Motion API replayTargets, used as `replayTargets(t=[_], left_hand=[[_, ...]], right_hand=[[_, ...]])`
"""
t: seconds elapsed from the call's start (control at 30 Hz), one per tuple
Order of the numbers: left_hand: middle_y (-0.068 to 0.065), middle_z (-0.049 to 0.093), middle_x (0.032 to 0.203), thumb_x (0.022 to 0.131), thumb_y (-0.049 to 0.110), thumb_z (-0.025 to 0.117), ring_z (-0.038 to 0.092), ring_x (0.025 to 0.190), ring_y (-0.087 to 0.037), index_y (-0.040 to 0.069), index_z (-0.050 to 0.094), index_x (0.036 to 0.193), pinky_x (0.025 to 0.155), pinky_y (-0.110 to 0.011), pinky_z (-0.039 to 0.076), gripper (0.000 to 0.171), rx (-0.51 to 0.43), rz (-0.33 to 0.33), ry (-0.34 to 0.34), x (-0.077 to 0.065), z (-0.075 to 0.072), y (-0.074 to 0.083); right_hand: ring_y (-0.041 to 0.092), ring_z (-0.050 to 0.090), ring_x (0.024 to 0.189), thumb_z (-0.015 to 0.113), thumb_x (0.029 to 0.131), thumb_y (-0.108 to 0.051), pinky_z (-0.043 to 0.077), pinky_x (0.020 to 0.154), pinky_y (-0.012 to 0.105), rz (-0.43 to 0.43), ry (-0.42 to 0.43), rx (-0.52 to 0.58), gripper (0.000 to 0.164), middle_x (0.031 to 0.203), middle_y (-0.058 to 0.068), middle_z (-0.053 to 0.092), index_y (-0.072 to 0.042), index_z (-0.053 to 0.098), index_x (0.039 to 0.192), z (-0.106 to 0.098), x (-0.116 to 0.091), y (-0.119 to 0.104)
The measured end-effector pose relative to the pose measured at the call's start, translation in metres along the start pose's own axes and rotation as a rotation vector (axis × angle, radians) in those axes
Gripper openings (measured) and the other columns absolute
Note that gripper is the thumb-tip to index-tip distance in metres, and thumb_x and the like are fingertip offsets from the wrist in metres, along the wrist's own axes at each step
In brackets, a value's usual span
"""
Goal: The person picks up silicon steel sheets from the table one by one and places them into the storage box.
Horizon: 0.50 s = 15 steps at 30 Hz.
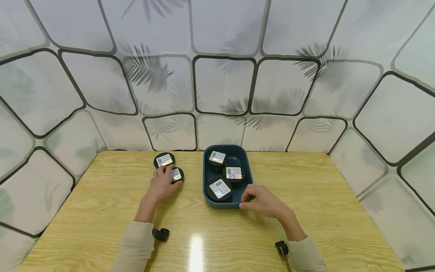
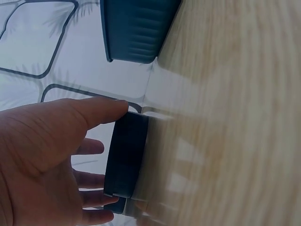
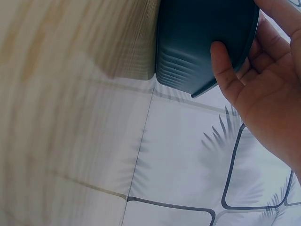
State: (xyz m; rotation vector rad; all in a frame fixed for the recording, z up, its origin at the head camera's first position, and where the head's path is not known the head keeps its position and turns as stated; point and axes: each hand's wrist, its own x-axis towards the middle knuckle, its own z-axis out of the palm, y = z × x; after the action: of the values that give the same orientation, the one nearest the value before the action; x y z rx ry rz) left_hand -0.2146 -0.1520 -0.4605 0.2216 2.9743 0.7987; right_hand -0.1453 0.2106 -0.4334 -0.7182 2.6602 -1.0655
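Two round black containers lie on the table at the left, each topped by a white barcode label with a shiny sticker. My left hand (image 1: 161, 186) grips the nearer container (image 1: 176, 175), thumb on one side and fingers across the other; in the left wrist view this container (image 2: 126, 155) rests on the table. The farther container (image 1: 164, 159) sits just beyond the fingertips. At the middle is a dark blue plastic bin (image 1: 222, 205) with three similar containers (image 1: 219, 189) inside. My right hand (image 1: 263, 200) pinches its near right corner, thumb outside and fingers over the rim.
The light wooden table (image 1: 326, 196) ends at the back against a pale curtain (image 1: 224, 83) with dark outlined shapes and leaf prints. This curtain also rises along both sides. The bin stands close to the table's back edge.
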Motion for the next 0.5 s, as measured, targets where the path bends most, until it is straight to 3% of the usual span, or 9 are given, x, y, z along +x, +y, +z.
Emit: replayTargets(t=[0.37, 0.5], left_hand=[[-0.038, 0.032, 0.142, 0.088, 0.031, 0.074, 0.037, 0.125, -0.059, 0.000, 0.033, 0.148, 0.096, -0.068, 0.038, 0.079, 0.049, -0.018, 0.039, -0.0011, 0.0042, 0.0018], [-0.042, 0.035, 0.135, 0.087, 0.031, 0.075, 0.041, 0.120, -0.060, -0.002, 0.032, 0.146, 0.092, -0.068, 0.041, 0.081, 0.073, -0.056, 0.040, -0.0039, 0.0032, 0.0060]], right_hand=[[0.010, 0.052, 0.079, 0.077, 0.087, -0.026, 0.045, 0.069, 0.026, 0.009, -0.009, -0.006, 0.007, 0.083, -0.012, 0.060, -0.022, 0.071, 0.086, 0.0006, 0.0004, -0.0002], [0.010, 0.052, 0.079, 0.077, 0.088, -0.026, 0.045, 0.069, 0.027, 0.016, -0.010, -0.004, 0.007, 0.083, -0.012, 0.060, -0.022, 0.071, 0.087, 0.0002, 0.0002, -0.0016]])
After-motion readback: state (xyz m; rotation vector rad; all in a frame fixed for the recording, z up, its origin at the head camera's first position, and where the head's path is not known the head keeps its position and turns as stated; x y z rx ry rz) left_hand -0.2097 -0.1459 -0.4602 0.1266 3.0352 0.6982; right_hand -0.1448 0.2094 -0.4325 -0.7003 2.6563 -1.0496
